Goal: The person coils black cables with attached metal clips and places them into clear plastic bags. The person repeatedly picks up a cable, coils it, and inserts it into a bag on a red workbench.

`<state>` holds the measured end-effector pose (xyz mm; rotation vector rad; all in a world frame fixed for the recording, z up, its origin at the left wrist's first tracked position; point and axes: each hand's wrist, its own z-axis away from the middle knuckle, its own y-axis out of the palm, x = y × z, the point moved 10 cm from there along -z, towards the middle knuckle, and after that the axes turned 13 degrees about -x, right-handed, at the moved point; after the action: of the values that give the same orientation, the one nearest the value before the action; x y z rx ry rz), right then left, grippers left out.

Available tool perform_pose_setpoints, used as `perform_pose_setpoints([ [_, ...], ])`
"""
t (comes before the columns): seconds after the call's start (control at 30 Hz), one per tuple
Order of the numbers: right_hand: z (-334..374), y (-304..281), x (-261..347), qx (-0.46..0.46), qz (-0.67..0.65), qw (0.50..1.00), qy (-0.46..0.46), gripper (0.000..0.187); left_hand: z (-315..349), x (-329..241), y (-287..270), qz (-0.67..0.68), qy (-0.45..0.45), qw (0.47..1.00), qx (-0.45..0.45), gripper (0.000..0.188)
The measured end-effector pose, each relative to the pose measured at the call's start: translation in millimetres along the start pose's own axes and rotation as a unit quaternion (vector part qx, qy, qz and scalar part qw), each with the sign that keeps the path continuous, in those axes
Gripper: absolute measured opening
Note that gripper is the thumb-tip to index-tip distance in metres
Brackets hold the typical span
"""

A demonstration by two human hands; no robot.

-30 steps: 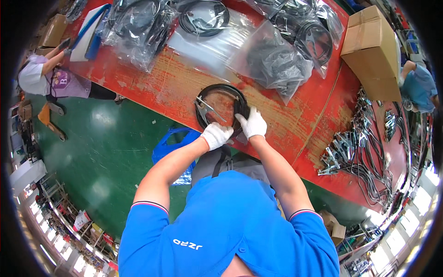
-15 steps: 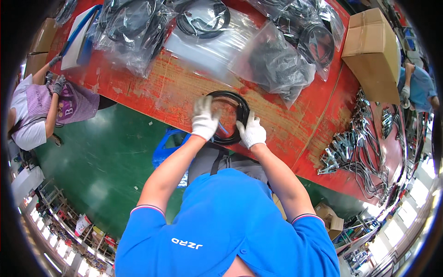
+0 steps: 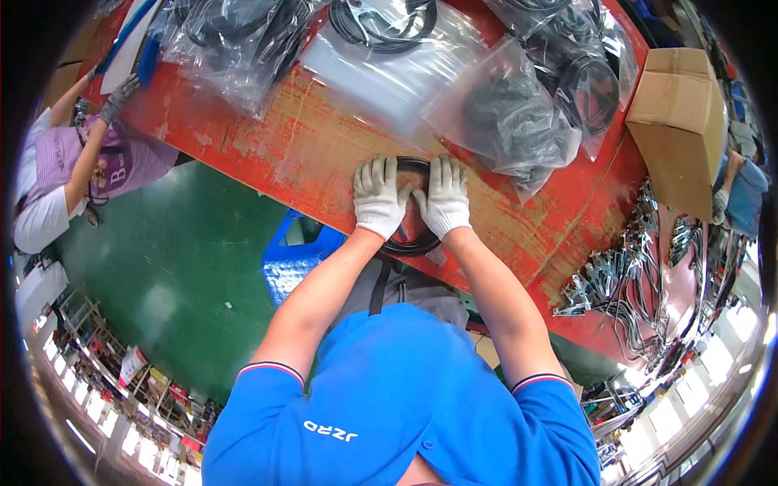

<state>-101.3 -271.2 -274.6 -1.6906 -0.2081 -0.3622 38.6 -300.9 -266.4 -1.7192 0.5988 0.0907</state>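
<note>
A coil of black cable lies flat near the front edge of the red worktable. My left hand, in a white knit glove, rests over the coil's left side with its fingers stretched forward. Over the right side lies my right hand, gloved alike, its fingers also straight and the thumb close to the left one. Both palms cover much of the ring, so only its far and near arcs show. Neither hand is wrapped round the cable.
Clear plastic bags lie across the table's far side, with another cable coil on them. Bagged cables sit to the right. Beyond are a cardboard box and clamps with leads. A blue stool stands below; co-workers flank the table.
My left hand has moved from the coil's inner left side to lie flat over it. My right hand has shifted forward and flattened. The co-worker at left has raised a gloved hand toward a blue-and-white object.
</note>
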Motion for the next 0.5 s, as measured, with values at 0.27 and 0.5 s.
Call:
perform_pose_setpoints([
  [0.27,-22,-43,-17,-0.01,-0.104,0.992,0.077,0.056,-33,48,-11,0.081,-0.116,0.989,0.037,0.064],
  [0.5,-80,-20,-23,0.018,-0.169,0.983,0.067,0.031,-154,58,12,0.084,0.185,0.975,0.092,0.026],
])
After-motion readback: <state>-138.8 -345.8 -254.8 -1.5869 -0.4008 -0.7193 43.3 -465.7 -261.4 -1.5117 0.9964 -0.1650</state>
